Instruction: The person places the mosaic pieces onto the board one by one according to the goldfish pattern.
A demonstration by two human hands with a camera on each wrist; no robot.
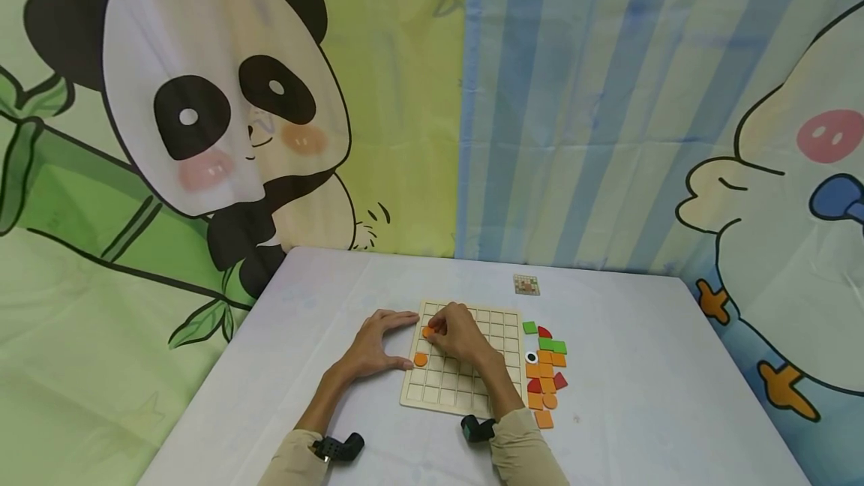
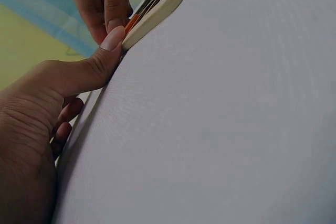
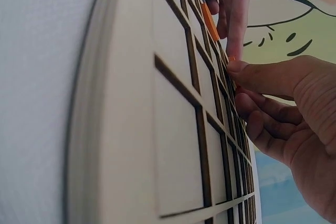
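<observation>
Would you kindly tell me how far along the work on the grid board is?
Done: one orange disc lies on the grid board. In hand: the right hand pinches another orange piece at the board, while the left hand touches its left edge. Apparently left: the green, red and orange loose pieces to the board's right.

The white surface [image 1: 628, 381] adjoins, at its far edge, a printed fabric backdrop [image 1: 405, 103] comprising a yellow-green left section with a panda figure [image 1: 219, 36] and green bamboo stalk [image 1: 88, 193], a blue-striped section [image 1: 574, 96] right of it, and a white cartoon figure [image 1: 796, 268] with orange feet [image 1: 786, 391] at right.
</observation>
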